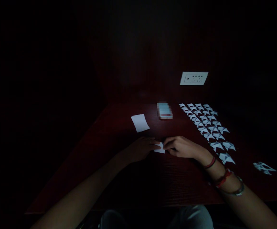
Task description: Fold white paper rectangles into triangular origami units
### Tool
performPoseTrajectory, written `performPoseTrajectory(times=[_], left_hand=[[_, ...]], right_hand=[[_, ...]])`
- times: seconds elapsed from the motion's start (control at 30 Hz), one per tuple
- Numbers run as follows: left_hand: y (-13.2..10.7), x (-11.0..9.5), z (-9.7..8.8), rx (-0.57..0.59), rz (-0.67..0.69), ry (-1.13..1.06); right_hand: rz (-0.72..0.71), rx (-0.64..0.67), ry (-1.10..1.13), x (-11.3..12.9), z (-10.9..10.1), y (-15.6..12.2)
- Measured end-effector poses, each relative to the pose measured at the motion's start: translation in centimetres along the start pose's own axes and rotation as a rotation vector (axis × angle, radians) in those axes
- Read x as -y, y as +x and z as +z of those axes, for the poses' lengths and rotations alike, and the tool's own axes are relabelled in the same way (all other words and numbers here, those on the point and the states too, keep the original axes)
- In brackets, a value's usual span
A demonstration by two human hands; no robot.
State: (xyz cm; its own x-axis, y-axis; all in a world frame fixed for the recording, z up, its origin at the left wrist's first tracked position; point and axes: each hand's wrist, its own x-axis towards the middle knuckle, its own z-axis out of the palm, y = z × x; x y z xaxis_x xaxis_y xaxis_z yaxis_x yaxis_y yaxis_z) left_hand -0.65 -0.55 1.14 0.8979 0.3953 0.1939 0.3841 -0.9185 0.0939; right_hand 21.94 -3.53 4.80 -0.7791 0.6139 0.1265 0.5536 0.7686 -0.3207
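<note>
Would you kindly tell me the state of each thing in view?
Small white paper piece: touched by left hand and right hand; folding unclear
White rectangular paper sheets: stacked, slightly misaligned
White folded paper pieces: arranged in rows
White pointed paper cluster: apart from the rows
Pale-blue rectangular object: lying down, pixelated
White rectangular socket panel: nothing plugged in

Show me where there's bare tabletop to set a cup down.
The widest bare patch of tabletop lies between its left edge and the paper stack. Another, dimmer, lies between the near edge and the small paper under the left hand and right hand. The right is crowded with rows of folded paper pieces.
</note>
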Motion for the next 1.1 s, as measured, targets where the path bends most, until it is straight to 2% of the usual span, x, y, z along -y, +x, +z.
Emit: performPoseTrajectory(times=[0.2,0.33,0.47,0.67,0.87,1.0,1.1], left_hand=[[-0.1,0.1,0.1,-0.008,-0.008,0.002],[-0.2,0.1,0.1,-0.069,0.001,0.028],[0.1,-0.4,-0.3,-0.044,-0.017,0.073],[0.0,-0.9,-1.0,0.006,-0.04,0.109],[0.0,-0.8,-1.1,-0.012,-0.083,0.151],[0.3,-0.9,-1.0,-0.026,-0.087,0.161],[0.4,-0.9,-0.7,-0.031,-0.077,0.171]], right_hand=[[0.019,0.01,0.004,-0.6,-0.2,-0.5],[0.073,-0.094,0.015,-1.7,0.0,-0.6],[0.105,-0.18,0.059,-2.4,0.3,-0.5],[0.067,-0.161,0.133,-2.2,0.6,-0.2],[0.055,-0.158,0.172,-2.1,0.7,-0.1],[0.101,-0.163,0.263,-1.9,0.7,0.1],[0.166,-0.218,0.332,-2.2,1.1,0.3]])
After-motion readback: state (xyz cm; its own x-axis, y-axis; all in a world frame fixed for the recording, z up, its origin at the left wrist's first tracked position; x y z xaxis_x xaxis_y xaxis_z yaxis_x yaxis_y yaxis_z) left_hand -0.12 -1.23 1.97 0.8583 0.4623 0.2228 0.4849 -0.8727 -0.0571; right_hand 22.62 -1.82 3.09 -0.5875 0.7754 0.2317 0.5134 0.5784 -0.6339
